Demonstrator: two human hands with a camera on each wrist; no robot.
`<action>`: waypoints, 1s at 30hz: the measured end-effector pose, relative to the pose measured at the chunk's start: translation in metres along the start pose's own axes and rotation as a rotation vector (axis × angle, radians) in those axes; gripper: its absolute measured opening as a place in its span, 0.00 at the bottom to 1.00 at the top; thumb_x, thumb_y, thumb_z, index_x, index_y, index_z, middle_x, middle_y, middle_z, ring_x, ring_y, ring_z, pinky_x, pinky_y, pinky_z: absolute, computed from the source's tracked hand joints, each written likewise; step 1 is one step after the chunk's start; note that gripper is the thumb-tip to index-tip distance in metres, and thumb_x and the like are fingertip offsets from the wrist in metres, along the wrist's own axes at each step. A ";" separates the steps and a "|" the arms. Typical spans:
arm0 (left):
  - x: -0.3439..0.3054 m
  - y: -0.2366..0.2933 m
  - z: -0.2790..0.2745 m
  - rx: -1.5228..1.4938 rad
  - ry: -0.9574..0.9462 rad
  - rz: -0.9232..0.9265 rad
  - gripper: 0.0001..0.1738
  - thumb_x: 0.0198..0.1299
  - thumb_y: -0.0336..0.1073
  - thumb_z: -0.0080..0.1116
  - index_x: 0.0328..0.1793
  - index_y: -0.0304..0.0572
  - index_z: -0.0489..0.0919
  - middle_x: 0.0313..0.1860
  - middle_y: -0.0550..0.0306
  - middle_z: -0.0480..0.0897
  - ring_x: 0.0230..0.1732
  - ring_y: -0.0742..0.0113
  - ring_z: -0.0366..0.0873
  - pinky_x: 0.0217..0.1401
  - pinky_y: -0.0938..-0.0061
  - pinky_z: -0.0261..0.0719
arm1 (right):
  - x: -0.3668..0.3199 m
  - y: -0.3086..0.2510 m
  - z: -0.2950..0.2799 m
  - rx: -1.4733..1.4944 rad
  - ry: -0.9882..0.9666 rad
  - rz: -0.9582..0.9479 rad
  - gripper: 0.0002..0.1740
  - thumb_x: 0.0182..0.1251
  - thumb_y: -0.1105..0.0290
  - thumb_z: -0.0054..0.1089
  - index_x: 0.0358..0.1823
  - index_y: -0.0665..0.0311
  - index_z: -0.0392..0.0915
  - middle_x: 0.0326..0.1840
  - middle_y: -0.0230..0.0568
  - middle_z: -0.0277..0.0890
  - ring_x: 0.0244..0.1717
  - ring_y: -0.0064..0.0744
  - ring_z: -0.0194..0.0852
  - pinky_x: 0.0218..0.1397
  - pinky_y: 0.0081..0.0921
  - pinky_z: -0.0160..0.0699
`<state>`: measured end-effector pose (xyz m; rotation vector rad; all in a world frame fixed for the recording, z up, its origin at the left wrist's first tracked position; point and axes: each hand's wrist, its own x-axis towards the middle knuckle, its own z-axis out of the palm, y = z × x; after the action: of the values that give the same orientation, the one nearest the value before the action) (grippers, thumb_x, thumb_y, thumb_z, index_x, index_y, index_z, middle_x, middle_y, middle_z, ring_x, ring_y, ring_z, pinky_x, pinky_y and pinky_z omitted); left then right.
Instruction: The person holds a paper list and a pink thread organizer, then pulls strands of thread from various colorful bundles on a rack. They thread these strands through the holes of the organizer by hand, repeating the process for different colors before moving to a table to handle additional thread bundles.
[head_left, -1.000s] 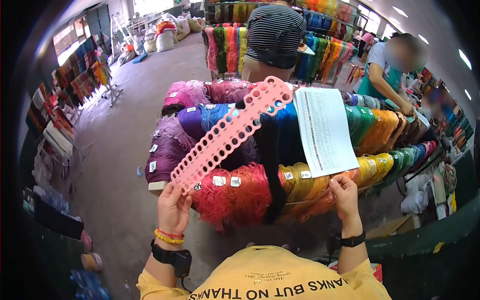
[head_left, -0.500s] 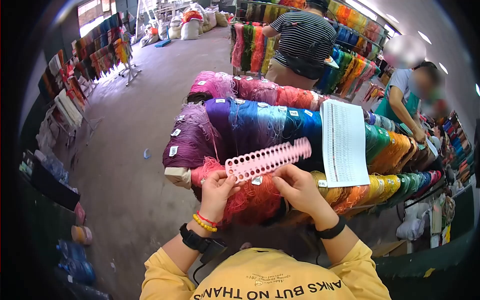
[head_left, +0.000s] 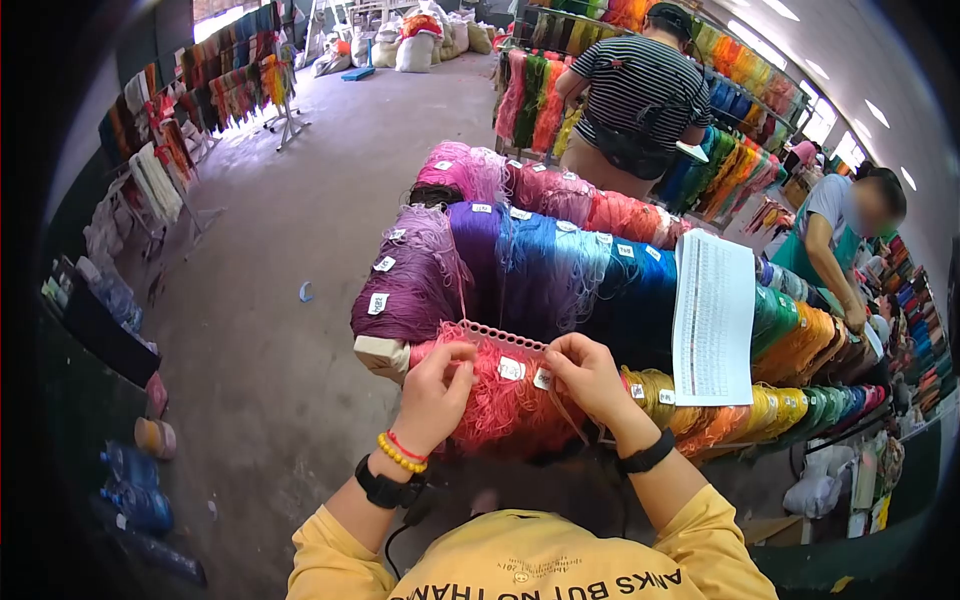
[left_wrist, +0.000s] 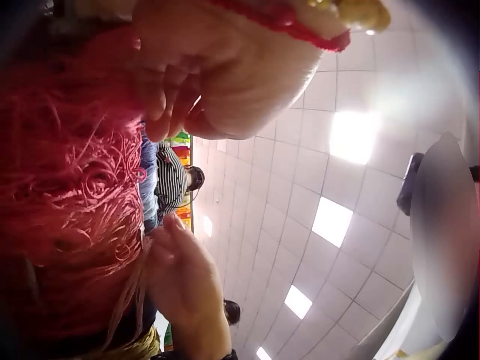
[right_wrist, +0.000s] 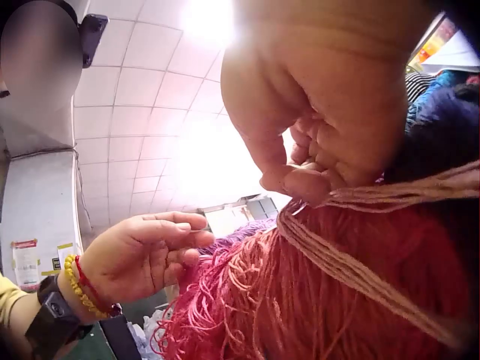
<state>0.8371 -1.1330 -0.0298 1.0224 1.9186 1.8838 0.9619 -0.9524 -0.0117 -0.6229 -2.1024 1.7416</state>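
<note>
In the head view a pink strip with a row of round holes [head_left: 505, 336] shows as a narrow edge between the hands, its lower part hidden behind coral-red yarn [head_left: 480, 425]. My left hand [head_left: 435, 395] is by the strip's left end, fingers loosely bent over the yarn. From the right wrist view, no object shows in this left hand [right_wrist: 142, 255]. Thumb and fingers of my right hand [head_left: 595, 385] pinch a bundle of brownish-pink thread [right_wrist: 352, 281] near the strip's right end. Strands run down from the pinch across the red yarn and off to the right.
Purple [head_left: 410, 270] and blue yarn hanks [head_left: 540, 260] hang on the rack behind, with white number tags. A printed sheet [head_left: 713, 320] lies over the hanks at right. A person in a striped shirt [head_left: 645, 95] stands beyond; another person [head_left: 825, 235] works at the right.
The pink strip has come down from above the rack to the red yarn, first raised at a slant, now edge-on. My right hand has moved left from beside the sheet and now pinches thread.
</note>
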 end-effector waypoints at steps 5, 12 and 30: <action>0.007 0.027 -0.022 0.166 -0.087 0.083 0.07 0.60 0.26 0.52 0.43 0.34 0.76 0.33 0.59 0.79 0.30 0.77 0.76 0.32 0.83 0.74 | -0.013 -0.011 -0.017 0.160 -0.075 0.053 0.06 0.65 0.71 0.54 0.37 0.68 0.72 0.25 0.27 0.70 0.21 0.12 0.65 0.23 0.12 0.64; 0.121 0.029 0.022 1.267 -0.705 0.317 0.11 0.50 0.30 0.55 0.40 0.40 0.81 0.38 0.49 0.81 0.41 0.51 0.79 0.47 0.63 0.76 | -0.025 -0.019 -0.038 0.230 -0.092 -0.009 0.06 0.65 0.72 0.54 0.37 0.68 0.71 0.24 0.27 0.69 0.20 0.12 0.63 0.22 0.12 0.63; 0.155 -0.030 0.042 1.582 -0.934 0.031 0.10 0.50 0.37 0.53 0.35 0.49 0.83 0.35 0.51 0.82 0.39 0.51 0.79 0.43 0.62 0.77 | -0.056 0.000 -0.084 0.274 -0.157 -0.045 0.06 0.65 0.71 0.54 0.37 0.66 0.71 0.25 0.24 0.68 0.23 0.10 0.62 0.25 0.12 0.63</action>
<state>0.7437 -0.9998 -0.0201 1.7037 2.3310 -0.5886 1.0531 -0.9128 0.0051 -0.3685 -1.9070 2.0630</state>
